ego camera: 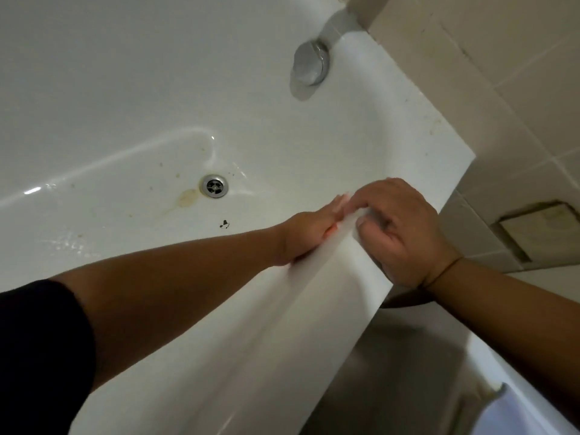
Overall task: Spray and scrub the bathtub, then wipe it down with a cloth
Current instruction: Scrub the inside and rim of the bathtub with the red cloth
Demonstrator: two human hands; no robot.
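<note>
The white bathtub fills the view, and its near rim (314, 296) runs from the bottom centre up to the right. My left hand (309, 233) lies flat against the inner wall just under the rim, fingers straight. A pink-orange sliver (333, 228) shows under that hand; what it is stays hidden. My right hand (405, 233) grips the rim from the outside, fingers curled over the edge right beside my left fingertips. On the tub floor a yellowish stain (187, 197) sits next to the metal drain (214, 185). No spray bottle or cloth is in sight.
A chrome overflow cap (310, 62) sits on the tub's end wall. A small dark chip (224, 224) marks the tub floor. Beige wall tiles (502, 89) stand to the right, with a broken tile opening (539, 230). Grey floor (408, 372) lies outside the tub.
</note>
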